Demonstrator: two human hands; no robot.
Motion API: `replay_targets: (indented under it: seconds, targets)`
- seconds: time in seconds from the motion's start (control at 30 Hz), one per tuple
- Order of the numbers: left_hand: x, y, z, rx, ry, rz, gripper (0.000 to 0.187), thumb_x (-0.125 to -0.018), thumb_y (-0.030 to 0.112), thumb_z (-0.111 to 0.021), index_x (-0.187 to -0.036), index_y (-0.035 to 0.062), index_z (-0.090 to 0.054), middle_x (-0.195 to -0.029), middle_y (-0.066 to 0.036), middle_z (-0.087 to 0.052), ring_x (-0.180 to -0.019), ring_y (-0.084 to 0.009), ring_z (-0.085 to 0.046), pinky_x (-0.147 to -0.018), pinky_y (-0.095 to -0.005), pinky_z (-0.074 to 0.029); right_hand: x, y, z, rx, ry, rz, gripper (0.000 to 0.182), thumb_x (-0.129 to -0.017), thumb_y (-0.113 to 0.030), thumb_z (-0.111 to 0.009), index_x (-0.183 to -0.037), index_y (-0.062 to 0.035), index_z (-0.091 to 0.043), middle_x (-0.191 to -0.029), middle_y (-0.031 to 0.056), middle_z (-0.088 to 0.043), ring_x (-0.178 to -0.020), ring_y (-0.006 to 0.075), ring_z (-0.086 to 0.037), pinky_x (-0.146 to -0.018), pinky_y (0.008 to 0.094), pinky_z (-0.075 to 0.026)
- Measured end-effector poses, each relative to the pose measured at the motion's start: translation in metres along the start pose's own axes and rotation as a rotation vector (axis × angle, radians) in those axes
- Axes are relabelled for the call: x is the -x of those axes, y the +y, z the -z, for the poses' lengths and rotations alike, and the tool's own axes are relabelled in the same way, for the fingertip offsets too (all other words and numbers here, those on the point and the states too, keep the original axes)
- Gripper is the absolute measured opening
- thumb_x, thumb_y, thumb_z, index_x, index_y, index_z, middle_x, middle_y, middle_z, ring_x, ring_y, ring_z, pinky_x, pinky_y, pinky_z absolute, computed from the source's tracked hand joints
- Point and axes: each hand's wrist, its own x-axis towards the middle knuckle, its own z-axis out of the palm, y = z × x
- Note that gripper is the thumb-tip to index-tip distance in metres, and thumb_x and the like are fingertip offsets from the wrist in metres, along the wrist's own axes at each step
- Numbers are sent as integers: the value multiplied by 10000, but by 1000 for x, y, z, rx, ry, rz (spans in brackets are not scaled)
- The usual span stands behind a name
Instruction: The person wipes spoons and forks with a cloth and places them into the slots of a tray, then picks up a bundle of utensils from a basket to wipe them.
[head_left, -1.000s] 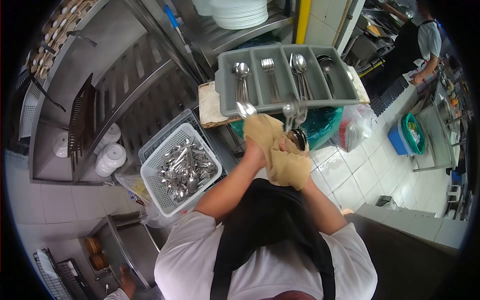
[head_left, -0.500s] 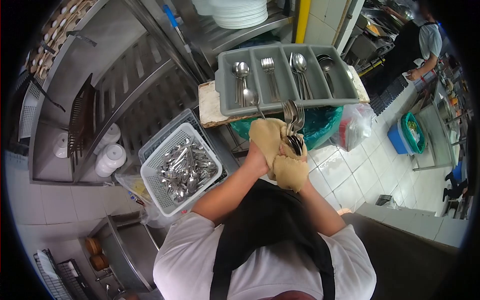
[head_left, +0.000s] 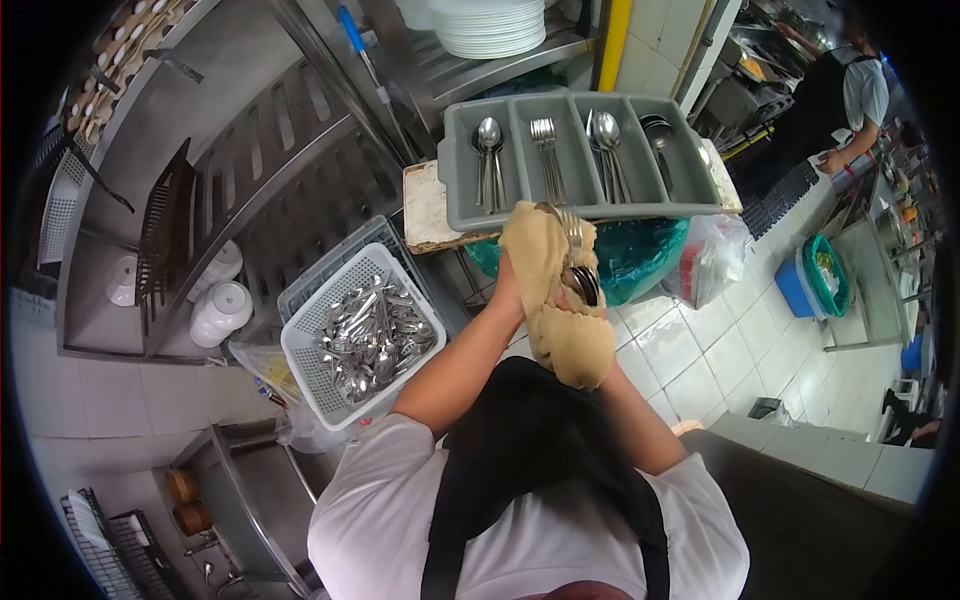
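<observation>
A tan cloth [head_left: 535, 250] is draped over both of my hands. My left hand [head_left: 510, 285], mostly hidden under it, is closed on the cloth around the upper end of some cutlery. My right hand [head_left: 568, 302] grips a bundle of cutlery through the cloth's lower part. Fork tines [head_left: 573, 230] poke up from the bundle, and dark, shiny rounded ends [head_left: 584, 284] show beside my fingers. Just beyond my hands lies a grey cutlery tray [head_left: 580, 211] with separate compartments. Spoons [head_left: 489, 135], forks [head_left: 543, 135], more spoons [head_left: 607, 132] and dark-looking rounded utensils [head_left: 656, 130] lie in it.
To my left, a white perforated basket [head_left: 300, 365] holds heaped cutlery. Plates [head_left: 490, 28] are stacked on a metal shelf behind the tray. White cups [head_left: 221, 313] stand on the left rack. A blue bin [head_left: 797, 290] and a co-worker [head_left: 840, 95] are at right.
The spoon that stuck out on the left of the cloth no longer shows there. My left hand and the cloth have closed in over the fork ends, hiding more of them.
</observation>
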Motion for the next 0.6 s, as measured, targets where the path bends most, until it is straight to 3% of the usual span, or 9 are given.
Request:
replay_targets:
  seconds: [0.03, 0.07, 0.13, 0.17, 0.2, 0.27, 0.37, 0.53, 0.6]
  targets:
    - [-2, -1, 3, 127, 4, 25, 305, -897, 199, -565, -1158, 52, -512, -1068, -50, -567, -888, -172, -588, -789, -305, -485, 4, -4, -1, 502, 37, 84, 222, -868, -151, -609, -1072, -74, -570, -958, 32, -629, -764, 113, -615, -647, 262, -496]
    - [-1, 0, 4, -53, -24, 10, 266, -900, 151, -547, -1145, 50, -528, -1076, -54, -567, -916, -174, -587, -787, -299, -486, 4, -13, -2, 830, 2, 98, 225, -869, -150, -608, -1078, -75, -566, -958, 34, -628, -767, 115, -616, -652, 261, -498]
    - [-6, 9, 11, -908, -243, -358, 248, -898, 126, -541, -1135, 51, -537, -1068, -55, -571, -919, -170, -586, -780, -297, -492, 5, -40, -6, 1301, -144, 78, 231, -875, -159, -606, -1086, -78, -560, -950, 40, -627, -768, 117, -617, -657, 259, -501]
    - [-6, 11, 16, -1335, -353, -540, 241, -897, 113, -537, -1130, 52, -542, -1064, -56, -573, -920, -168, -586, -777, -296, -495, 7, -32, -5, 1189, -141, 58, 238, -874, -166, -609, -1088, -76, -557, -943, 42, -627, -770, 120, -616, -660, 261, -501]
    - [-5, 8, 19, -1071, -268, -393, 230, -895, 112, -538, -1117, 53, -546, -1049, -57, -577, -906, -170, -589, -765, -298, -497, 8, -25, -3, 1078, -137, 40, 246, -873, -173, -613, -1090, -74, -553, -937, 43, -627, -773, 122, -615, -663, 263, -501]
    - [0, 4, 20, -610, -119, -136, 220, -902, 139, -516, -1102, 54, -549, -1024, -62, -586, -886, -179, -595, -745, -308, -502, 7, 16, 5, 436, 57, -7, 267, -862, -183, -630, -1089, -66, -550, -927, 44, -629, -782, 131, -613, -676, 271, -502]
    - [10, 11, -10, -143, 75, 103, 310, -951, 289, -404, -1113, 59, -533, -999, -82, -605, -886, -215, -602, -731, -343, -507, 12, -31, -19, -255, 228, -274, 284, -844, -195, -655, -1073, -60, -558, -917, 42, -634, -778, 152, -611, -696, 283, -501]
    - [1, 1, -10, 229, -51, 127, 344, -951, 345, -376, -1058, 65, -545, -886, -86, -605, -798, -216, -612, -677, -354, -523, 18, -35, -9, 728, 23, 175, 350, -709, -130, -650, -1023, -8, -553, -835, 156, -631, -745, 337, -613, -649, 403, -480]
    - [-11, 6, -14, 290, 75, 260, 372, -950, 361, -348, -1039, 54, -539, -850, -105, -598, -756, -235, -615, -622, -362, -530, 20, -46, -14, 809, 99, 138, 365, -702, -142, -697, -1011, 0, -564, -834, 122, -644, -729, 260, -629, -652, 353, -492]
